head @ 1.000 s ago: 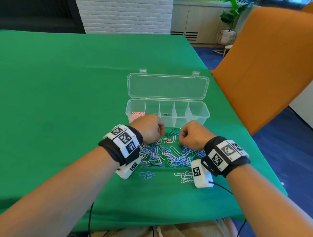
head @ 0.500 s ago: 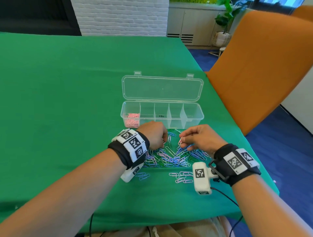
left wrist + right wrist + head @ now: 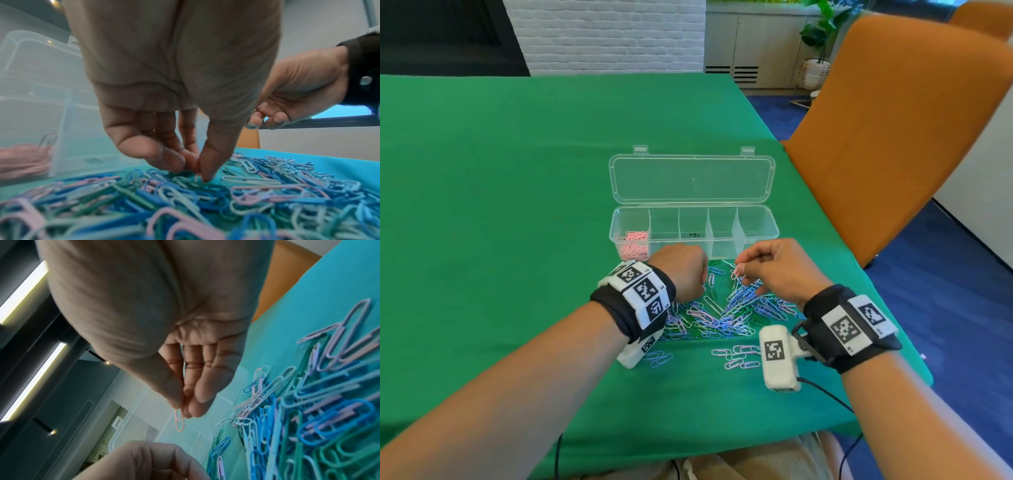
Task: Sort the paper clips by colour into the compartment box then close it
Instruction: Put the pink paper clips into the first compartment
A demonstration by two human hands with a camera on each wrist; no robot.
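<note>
A clear compartment box (image 3: 756, 236) stands with its lid (image 3: 691, 178) folded back. Pink clips (image 3: 635, 245) lie in its leftmost compartment; I see no clips in the other compartments. In front of it is a mixed pile of paper clips (image 3: 726, 313) in pink, blue, green and white. My left hand (image 3: 700, 281) is down on the pile's far edge, thumb and fingertips (image 3: 205, 172) pinched on a pink clip (image 3: 196, 177). My right hand (image 3: 743, 270) is raised slightly above the pile and pinches a pink clip (image 3: 179, 421) that hangs from its fingertips.
A green cloth (image 3: 517, 205) covers the table. An orange chair (image 3: 893, 130) stands close at the right edge. Small loose groups of clips (image 3: 736, 358) lie near my wrists, close to the table's front edge. The pile (image 3: 185, 203) fills the space under both hands.
My right hand has risen from the pile with a pink clip pinched in its fingertips. My left hand has stayed low on the pile.
</note>
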